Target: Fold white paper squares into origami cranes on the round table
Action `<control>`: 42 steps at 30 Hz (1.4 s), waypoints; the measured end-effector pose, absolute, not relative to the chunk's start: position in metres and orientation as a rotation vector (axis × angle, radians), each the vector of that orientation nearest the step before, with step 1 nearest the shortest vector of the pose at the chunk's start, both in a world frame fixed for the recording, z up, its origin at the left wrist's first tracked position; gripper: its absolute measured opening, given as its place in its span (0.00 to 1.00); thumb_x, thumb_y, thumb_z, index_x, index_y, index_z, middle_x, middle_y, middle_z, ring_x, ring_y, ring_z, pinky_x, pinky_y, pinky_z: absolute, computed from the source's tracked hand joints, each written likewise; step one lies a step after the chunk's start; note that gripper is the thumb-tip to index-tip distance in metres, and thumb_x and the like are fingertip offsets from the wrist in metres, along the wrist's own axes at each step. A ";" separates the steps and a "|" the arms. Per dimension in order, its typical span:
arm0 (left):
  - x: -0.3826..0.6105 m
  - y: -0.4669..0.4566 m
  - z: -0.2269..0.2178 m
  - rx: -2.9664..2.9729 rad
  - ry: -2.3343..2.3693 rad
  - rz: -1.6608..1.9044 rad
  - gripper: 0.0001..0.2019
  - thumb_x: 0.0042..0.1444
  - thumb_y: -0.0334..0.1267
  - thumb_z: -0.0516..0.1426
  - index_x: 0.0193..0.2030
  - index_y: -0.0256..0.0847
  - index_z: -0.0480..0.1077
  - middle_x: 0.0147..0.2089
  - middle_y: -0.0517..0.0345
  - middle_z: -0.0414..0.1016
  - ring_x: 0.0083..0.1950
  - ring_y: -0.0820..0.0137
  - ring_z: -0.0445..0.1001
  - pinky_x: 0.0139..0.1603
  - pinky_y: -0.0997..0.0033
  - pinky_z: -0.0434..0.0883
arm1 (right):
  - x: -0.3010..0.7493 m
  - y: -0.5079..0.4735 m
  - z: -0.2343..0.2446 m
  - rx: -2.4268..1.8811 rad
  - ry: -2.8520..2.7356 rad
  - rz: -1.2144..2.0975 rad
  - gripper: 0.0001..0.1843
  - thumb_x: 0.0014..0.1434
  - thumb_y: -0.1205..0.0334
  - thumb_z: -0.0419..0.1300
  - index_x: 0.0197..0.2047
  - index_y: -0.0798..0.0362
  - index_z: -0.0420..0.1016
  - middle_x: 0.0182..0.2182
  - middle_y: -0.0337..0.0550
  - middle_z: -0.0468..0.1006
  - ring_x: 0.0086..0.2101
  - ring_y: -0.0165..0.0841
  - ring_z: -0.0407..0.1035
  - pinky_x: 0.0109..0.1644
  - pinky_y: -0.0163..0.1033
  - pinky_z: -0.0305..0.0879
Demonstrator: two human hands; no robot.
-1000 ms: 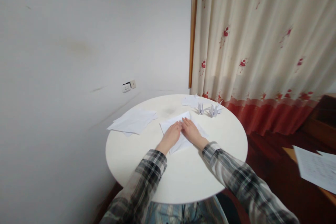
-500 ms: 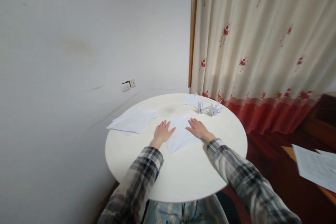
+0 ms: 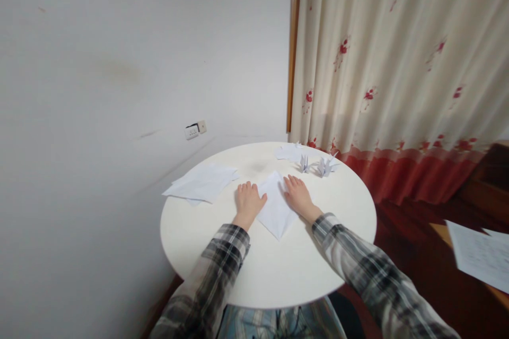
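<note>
A white sheet of paper lies flat on the round white table, one corner pointing towards me. My left hand rests at the sheet's left side, fingers bent a little and the thumb out against its edge. Over the right side lies my right hand, palm down with its fingers stretched forward. Neither hand is wrapped round the paper. Parts of the sheet's side edges are hidden beneath the hands.
Stacked white paper lies at the table's left. Two folded paper cranes, a larger one and a smaller one, stand at back right before more paper. Wall and curtain border the table; written sheets lie far right.
The sheet has turned on the table, so that a corner now points at me. My left hand has bent its fingers more, and my right hand has shifted slightly.
</note>
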State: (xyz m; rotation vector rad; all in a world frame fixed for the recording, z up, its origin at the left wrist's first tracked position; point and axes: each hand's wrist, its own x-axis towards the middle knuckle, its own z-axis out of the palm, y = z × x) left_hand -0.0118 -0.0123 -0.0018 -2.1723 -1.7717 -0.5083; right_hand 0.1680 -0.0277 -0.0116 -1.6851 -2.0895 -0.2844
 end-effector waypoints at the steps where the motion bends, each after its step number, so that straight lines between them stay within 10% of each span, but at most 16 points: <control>1: -0.010 -0.011 -0.002 -2.214 -1.714 -0.543 0.19 0.54 0.44 0.49 0.46 0.33 0.67 0.49 0.41 0.68 0.54 0.56 0.63 0.57 0.55 0.55 | 0.163 -0.029 -0.012 -1.615 -2.145 -0.231 0.25 0.61 0.62 0.47 0.60 0.60 0.55 0.58 0.57 0.59 0.57 0.40 0.53 0.60 0.46 0.49; 5: -0.008 -0.001 -0.012 -2.665 -1.336 -0.583 0.20 0.55 0.29 0.43 0.55 0.37 0.62 0.60 0.49 0.62 0.60 0.69 0.59 0.60 0.65 0.55 | 0.146 -0.032 -0.019 -1.329 -2.371 -0.039 0.27 0.62 0.54 0.44 0.60 0.61 0.56 0.57 0.55 0.63 0.57 0.37 0.55 0.60 0.43 0.51; 12: -0.013 0.007 -0.024 -2.724 -1.552 -0.316 0.24 0.61 0.43 0.40 0.62 0.38 0.54 0.66 0.51 0.51 0.67 0.66 0.47 0.64 0.60 0.49 | 0.150 -0.029 -0.025 -1.475 -2.395 0.130 0.39 0.59 0.39 0.38 0.63 0.60 0.52 0.62 0.55 0.52 0.62 0.41 0.45 0.62 0.47 0.44; 31: -0.006 -0.013 -0.005 -2.339 -1.669 -0.430 0.28 0.55 0.56 0.44 0.46 0.32 0.68 0.46 0.38 0.69 0.53 0.52 0.63 0.53 0.54 0.58 | 0.174 -0.027 -0.013 -1.771 -2.067 -0.237 0.29 0.58 0.58 0.50 0.60 0.62 0.55 0.59 0.58 0.57 0.59 0.43 0.50 0.62 0.49 0.43; 38: -0.002 -0.006 -0.014 -2.684 -1.415 -0.370 0.22 0.61 0.37 0.38 0.59 0.35 0.56 0.64 0.48 0.56 0.64 0.66 0.53 0.62 0.63 0.52 | 0.144 -0.033 -0.019 -1.523 -2.352 -0.002 0.28 0.63 0.56 0.40 0.61 0.64 0.54 0.60 0.56 0.56 0.61 0.39 0.48 0.62 0.43 0.45; 42: -0.008 0.004 -0.023 -2.651 -1.603 -0.289 0.26 0.61 0.47 0.38 0.62 0.35 0.53 0.66 0.47 0.50 0.67 0.62 0.47 0.63 0.60 0.50 | 0.153 -0.029 -0.019 -1.618 -2.336 0.100 0.33 0.62 0.47 0.40 0.61 0.63 0.54 0.62 0.56 0.52 0.61 0.43 0.45 0.62 0.46 0.43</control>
